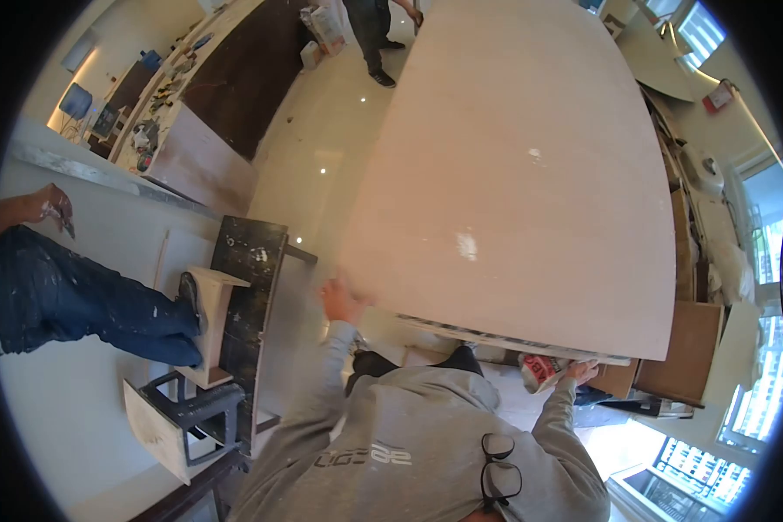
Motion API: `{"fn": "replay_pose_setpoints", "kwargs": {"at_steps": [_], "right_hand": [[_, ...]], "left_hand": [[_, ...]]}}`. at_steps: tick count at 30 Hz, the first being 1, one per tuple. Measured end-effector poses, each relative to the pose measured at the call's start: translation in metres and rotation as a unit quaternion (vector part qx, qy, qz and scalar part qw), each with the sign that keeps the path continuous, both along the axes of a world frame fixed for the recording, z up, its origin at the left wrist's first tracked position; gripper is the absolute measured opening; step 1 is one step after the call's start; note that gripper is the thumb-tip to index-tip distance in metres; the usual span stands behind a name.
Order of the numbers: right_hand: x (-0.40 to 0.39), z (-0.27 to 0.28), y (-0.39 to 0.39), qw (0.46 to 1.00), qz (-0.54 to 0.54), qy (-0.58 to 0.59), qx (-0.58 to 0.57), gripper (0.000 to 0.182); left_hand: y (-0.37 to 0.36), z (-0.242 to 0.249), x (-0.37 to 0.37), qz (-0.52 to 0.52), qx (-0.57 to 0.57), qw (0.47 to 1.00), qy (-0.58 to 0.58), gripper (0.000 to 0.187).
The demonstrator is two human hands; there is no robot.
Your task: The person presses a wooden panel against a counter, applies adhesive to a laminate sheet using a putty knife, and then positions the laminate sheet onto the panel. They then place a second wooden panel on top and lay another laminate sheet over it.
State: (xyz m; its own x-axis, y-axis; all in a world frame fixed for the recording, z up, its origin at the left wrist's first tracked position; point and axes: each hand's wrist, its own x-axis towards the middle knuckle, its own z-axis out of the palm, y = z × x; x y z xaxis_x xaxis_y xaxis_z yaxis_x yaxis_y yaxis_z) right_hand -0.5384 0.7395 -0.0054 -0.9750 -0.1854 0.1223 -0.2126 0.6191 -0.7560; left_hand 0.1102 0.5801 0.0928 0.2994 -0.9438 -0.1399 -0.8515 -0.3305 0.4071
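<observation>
A large pale pink panel (513, 191) spreads out in front of me, with two whitish patches on its face and a dark-streaked near edge. At its near left corner is my left hand (344, 300), its fingers smeared by motion. My right hand (583, 371) grips the near edge of the panel toward the right corner. Just left of that hand, below the edge, sits a white bag with red print (541, 370). Glasses (499, 474) hang on the front of my grey sweatshirt.
Beyond the panel's far left side stands a person in dark trousers (370, 35), a hand at its edge. Another person in paint-spotted jeans (96, 287) is at left, near a dark board (248, 296) and a black stool (196, 409). Cardboard boxes (683, 348) stand at right.
</observation>
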Motion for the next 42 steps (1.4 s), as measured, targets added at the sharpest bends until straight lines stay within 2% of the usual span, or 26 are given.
{"fn": "replay_pose_setpoints", "kwargs": {"at_steps": [1, 2, 5, 7, 8, 9, 11, 12, 13, 14, 16, 19, 22, 25, 29, 31, 32, 33, 36, 37, 39, 42], "right_hand": [[0.025, -0.013, 0.007, 0.999, 0.015, 0.029, 0.023, 0.067], [0.106, 0.047, -0.014, 0.996, -0.024, -0.072, -0.056, 0.064], [0.181, 0.017, -0.017, 0.988, 0.071, 0.047, 0.13, 0.062], [0.218, 0.003, -0.044, 0.992, 0.1, 0.026, 0.072, 0.061], [0.238, 0.01, -0.054, 0.974, 0.15, 0.074, 0.154, 0.06], [0.258, 0.013, -0.058, 0.944, 0.197, 0.117, 0.239, 0.06], [0.25, 0.0, -0.088, 0.97, 0.141, -0.062, 0.187, 0.056], [0.251, -0.006, -0.09, 0.924, 0.175, -0.016, 0.34, 0.054], [0.252, -0.01, -0.094, 0.852, 0.204, 0.032, 0.481, 0.053], [0.249, -0.016, -0.1, 0.756, 0.228, 0.08, 0.609, 0.053], [0.239, -0.036, -0.103, 0.767, 0.199, 0.097, 0.603, 0.052], [0.253, -0.022, -0.109, 0.865, 0.148, 0.037, 0.479, 0.055], [0.268, -0.014, -0.111, 0.933, 0.104, 0.004, 0.344, 0.06], [0.283, -0.009, -0.109, 0.968, 0.073, -0.016, 0.24, 0.068], [0.291, 0.0, -0.107, 0.991, 0.039, -0.042, 0.119, 0.079], [0.295, 0.009, -0.109, 0.995, 0.021, -0.053, 0.078, 0.085], [0.299, 0.015, -0.111, 0.994, 0.008, -0.046, 0.098, 0.089], [0.318, 0.039, -0.113, 0.979, -0.019, -0.012, 0.204, 0.092], [0.29, -0.031, -0.085, 0.986, -0.042, 0.022, 0.159, 0.099], [0.304, -0.021, -0.08, 0.986, -0.072, -0.011, 0.148, 0.097], [0.327, 0.011, -0.106, 0.985, -0.097, -0.069, 0.121, 0.094], [0.356, 0.022, -0.113, 0.987, -0.072, -0.067, 0.131, 0.088]], "left_hand": [[0.006, -0.017, 0.005, -0.021, -0.029, 0.999, -0.023, 0.116], [0.005, -0.034, 0.019, -0.046, -0.063, 0.996, -0.048, 0.11], [0.02, -0.027, 0.056, -0.05, -0.082, 0.984, 0.149, 0.096], [0.043, -0.039, 0.092, -0.056, -0.047, 0.976, 0.204, 0.09], [0.064, -0.05, 0.113, -0.06, -0.021, 0.972, 0.227, 0.087], [0.083, -0.066, 0.139, -0.093, 0.067, 0.967, 0.229, 0.083], [0.118, -0.101, 0.199, -0.147, 0.222, 0.936, 0.229, 0.079], [0.138, -0.113, 0.227, -0.166, 0.286, 0.916, 0.228, 0.079], [0.157, -0.118, 0.253, -0.121, 0.333, 0.903, 0.244, 0.079], [0.174, -0.111, 0.274, -0.068, 0.33, 0.91, 0.242, 0.077], [0.202, -0.099, 0.306, 0.023, 0.24, 0.943, 0.227, 0.072], [0.223, -0.116, 0.341, 0.11, 0.188, 0.952, 0.215, 0.067], [0.198, -0.093, 0.34, 0.107, 0.231, 0.945, 0.205, 0.062], [0.157, -0.099, 0.324, 0.037, 0.224, 0.951, 0.211, 0.059], [0.069, -0.094, 0.296, -0.054, 0.267, 0.912, 0.307, 0.061], [0.023, -0.108, 0.298, -0.133, 0.264, 0.908, 0.297, 0.061], [0.003, -0.113, 0.304, -0.172, 0.265, 0.904, 0.29, 0.061], [-0.014, -0.109, 0.312, -0.179, 0.281, 0.903, 0.271, 0.059], [-0.118, -0.093, 0.342, -0.234, 0.311, 0.9, 0.194, 0.055], [-0.15, -0.087, 0.35, -0.25, 0.313, 0.901, 0.166, 0.054], [-0.202, -0.089, 0.369, -0.236, 0.23, 0.937, 0.117, 0.051], [-0.273, -0.067, 0.376, -0.202, 0.179, 0.956, 0.111, 0.05]]}}
